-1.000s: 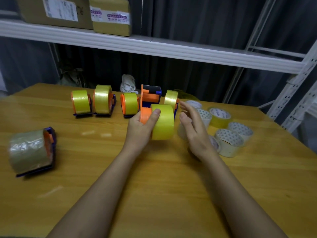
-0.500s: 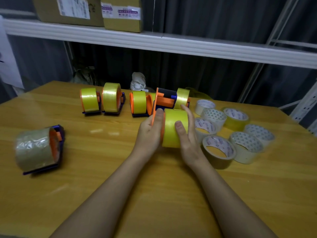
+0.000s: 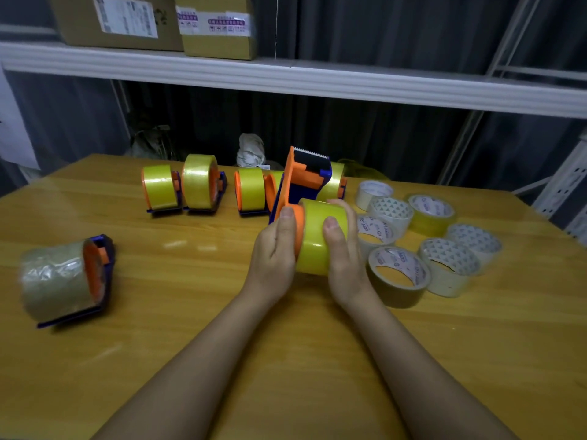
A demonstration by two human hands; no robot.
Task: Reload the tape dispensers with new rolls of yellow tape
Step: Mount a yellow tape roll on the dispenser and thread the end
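At the middle of the wooden table [image 3: 190, 312], both hands hold one orange-and-blue tape dispenser [image 3: 301, 182] with a yellow tape roll [image 3: 314, 239] on its hub. The left hand [image 3: 274, 249] grips the orange side of the dispenser, thumb lying along the rim. The right hand [image 3: 341, 249] curls round the roll, thumb on its face and fingers over the top.

Behind them stands a row of loaded dispensers carrying yellow tape: three show plainly, the first [image 3: 160, 188], second [image 3: 201, 182] and third [image 3: 251, 190], and a fourth [image 3: 335, 182] is largely hidden behind the held dispenser. Whether another sits between the third and the held one cannot be told; only an orange edge shows there. One more dispenser [image 3: 63, 281] lies apart at the left, its roll looking dull and clear rather than yellow.

Seven loose rolls [image 3: 400, 274] lie flat in a cluster just right of the hands; one is partly covered by the right hand. Their cores bear printed patterns and lettering too small to read.

On the white shelf [image 3: 317, 81] above sit two cardboard boxes [image 3: 219, 27], cut off by the top edge. Their labels are too blurred to read. A pale crumpled thing [image 3: 251, 150] lies beyond the table's far edge, unclear.
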